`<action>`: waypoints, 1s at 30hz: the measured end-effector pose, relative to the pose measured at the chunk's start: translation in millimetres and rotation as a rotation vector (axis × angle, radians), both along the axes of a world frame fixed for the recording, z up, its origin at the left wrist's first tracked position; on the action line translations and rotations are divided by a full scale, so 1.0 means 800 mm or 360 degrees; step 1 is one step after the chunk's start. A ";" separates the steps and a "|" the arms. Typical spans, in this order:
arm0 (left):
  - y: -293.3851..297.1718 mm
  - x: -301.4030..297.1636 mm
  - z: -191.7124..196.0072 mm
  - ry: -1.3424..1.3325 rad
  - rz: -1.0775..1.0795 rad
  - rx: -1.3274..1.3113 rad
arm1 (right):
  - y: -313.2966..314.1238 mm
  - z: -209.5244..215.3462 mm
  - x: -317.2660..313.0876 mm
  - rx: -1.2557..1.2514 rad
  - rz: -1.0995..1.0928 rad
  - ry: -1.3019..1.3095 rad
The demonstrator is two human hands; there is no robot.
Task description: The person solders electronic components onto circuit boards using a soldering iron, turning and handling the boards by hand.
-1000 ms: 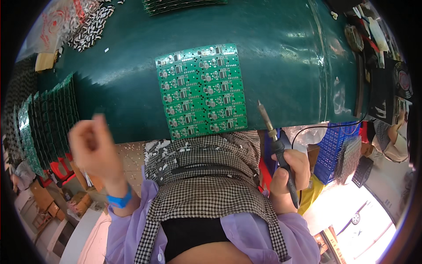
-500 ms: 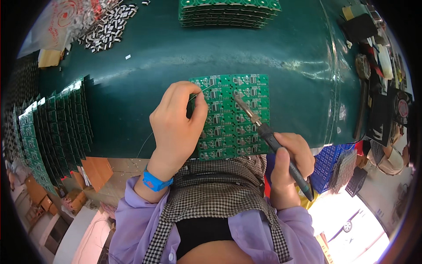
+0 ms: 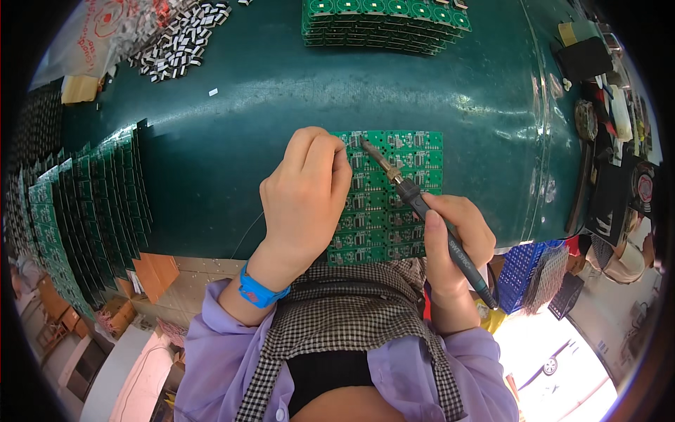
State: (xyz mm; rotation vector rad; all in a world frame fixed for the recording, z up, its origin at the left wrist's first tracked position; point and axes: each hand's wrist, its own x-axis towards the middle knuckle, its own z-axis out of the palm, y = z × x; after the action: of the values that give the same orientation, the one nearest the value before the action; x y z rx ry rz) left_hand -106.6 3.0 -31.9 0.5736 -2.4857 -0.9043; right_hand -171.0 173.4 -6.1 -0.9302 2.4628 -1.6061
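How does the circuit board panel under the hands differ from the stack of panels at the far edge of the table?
The circuit board panel lies single, flat, partly covered by the left hand, with the soldering iron tip on it. The stack of panels is several layers deep, untouched, far from both hands. Both are green, gridded boards.

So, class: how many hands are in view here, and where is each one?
2. The left hand rests on the green circuit board panel; the right hand grips a soldering iron at the panel's near right. None seem hidden.

Stuff you can't really make out here

Left hand (image 3: 304, 200) covers the green circuit panel's (image 3: 408, 176) left side; far board stack (image 3: 383, 17) is cropped, whatever its fingertips pinch is too tiny.
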 end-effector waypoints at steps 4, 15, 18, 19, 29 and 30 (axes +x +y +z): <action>0.002 0.000 0.002 -0.0049 0.0018 -0.0007 | 0.001 -0.003 0.002 -0.0019 0.0006 -0.0013; 0.005 0.003 0.000 -0.0072 -0.0078 0.0016 | 0.010 0.000 0.010 0.0029 0.0004 0.0138; 0.005 0.011 0.004 -0.0053 -0.0139 0.0072 | 0.018 0.002 0.015 0.0029 -0.0032 0.0135; 0.004 0.014 0.005 -0.0040 -0.0180 0.0067 | 0.018 0.002 0.015 0.0025 -0.0029 0.0133; 0.013 0.014 -0.001 -0.0010 -0.0141 0.0070 | 0.017 -0.001 0.016 0.0046 0.0052 0.0151; 0.013 0.014 -0.001 -0.0013 -0.0152 0.0053 | 0.018 -0.001 0.017 0.0061 0.0057 0.0147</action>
State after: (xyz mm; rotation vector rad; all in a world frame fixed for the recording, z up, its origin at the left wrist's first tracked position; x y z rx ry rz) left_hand -95.1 13.8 -32.5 0.4740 -2.5282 -0.9825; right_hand -157.5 187.4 -6.9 -1.0598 2.5114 -1.5328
